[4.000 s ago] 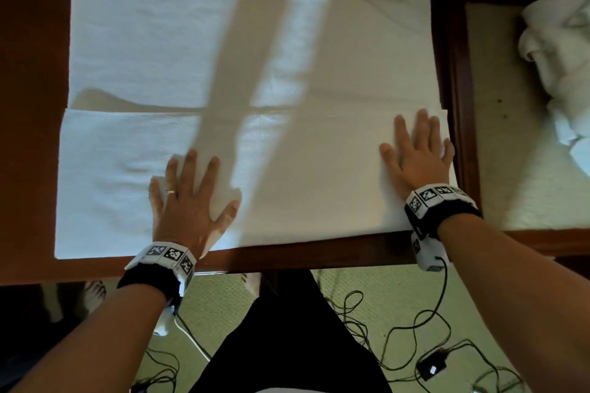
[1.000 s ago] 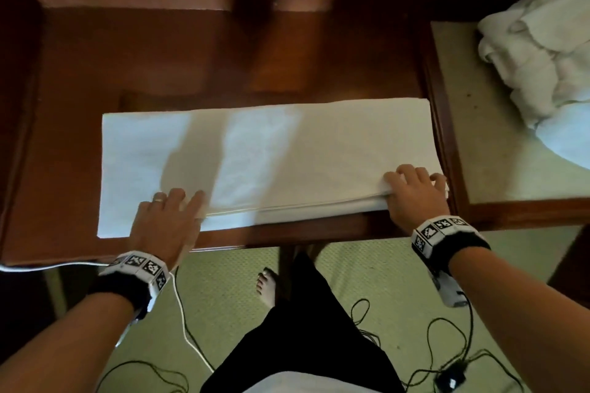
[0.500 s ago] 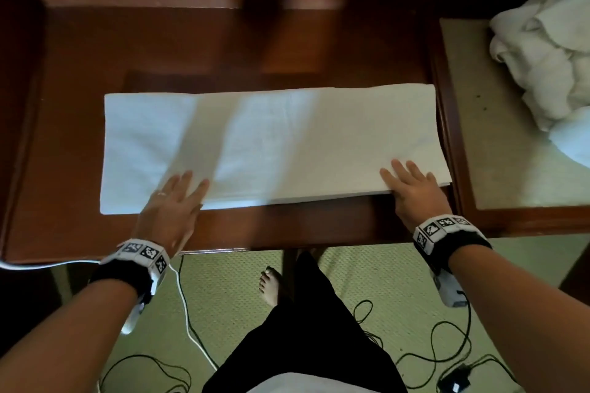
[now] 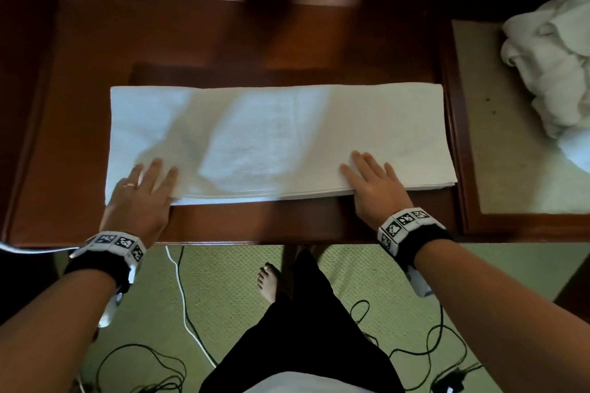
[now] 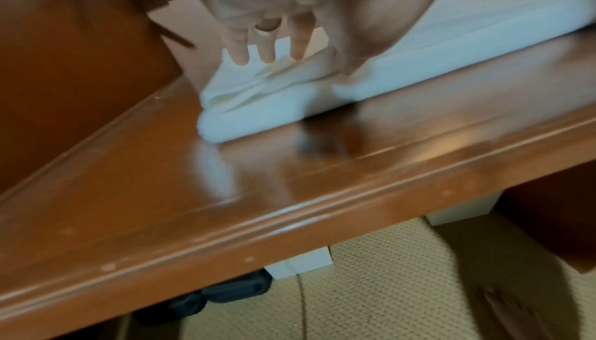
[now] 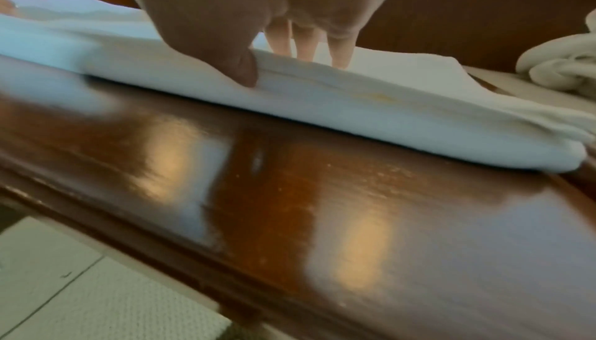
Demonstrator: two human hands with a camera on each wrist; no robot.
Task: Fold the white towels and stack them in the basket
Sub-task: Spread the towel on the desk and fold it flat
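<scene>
1. The folded white towel (image 4: 281,140) lies as a long band across the dark wooden table (image 4: 79,124), with its long side parallel to the near table edge. Its layered open edge faces the person, at 6 o'clock.
2. The left hand (image 4: 140,198) rests flat on the near left corner of the towel, at about 8 o'clock from the middle of the towel. The fingers are straight and a little spread, and they point to 12 o'clock. They grip nothing.
3. In the left wrist view, the fingertips (image 5: 267,52) of this hand press on the top layer, and the corner of the towel (image 5: 258,106) shows several layers that bulge a little.
4. The right hand (image 4: 373,188) lies flat on the near edge of the towel, at about 4 o'clock from its middle. The fingers are straight and together, and they hold nothing either.
5. In the right wrist view, the thumb (image 6: 238,65) touches the front edge of the towel (image 6: 322,101), while the other fingers lie on top of it.
6. A pile of unfolded white towels (image 4: 555,70) lies on a lighter surface (image 4: 498,150) at 2 o'clock, well apart from the folded one.
7. Under the table there is a green carpet (image 4: 223,290) with black cables (image 4: 415,348) and one white cable (image 4: 182,293). A bare foot (image 4: 268,281) of the person stands on it.
</scene>
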